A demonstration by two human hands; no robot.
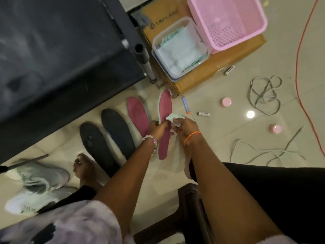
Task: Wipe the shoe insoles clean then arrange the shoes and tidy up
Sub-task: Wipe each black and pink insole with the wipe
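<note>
My left hand (157, 128) grips a maroon insole (165, 106) at its middle and holds it above the floor. My right hand (184, 125) pinches a pale wipe (173, 118) against that insole's surface. A second maroon insole (137, 113) lies on the tiles just left of it. Two dark insoles (117, 131) (95, 143) lie further left, side by side. Two grey-white sneakers (42, 175) (29, 202) sit at the lower left near my bare foot (86, 169).
A clear tub of wipes (179, 50) and a pink mesh basket (228, 22) rest on a cardboard box (219, 67). Loose grey laces (265, 93) (263, 152), two pink caps (226, 102) (275, 128), small tubes and an orange cable (299, 81) lie at the right. A dark table (61, 59) stands at the left.
</note>
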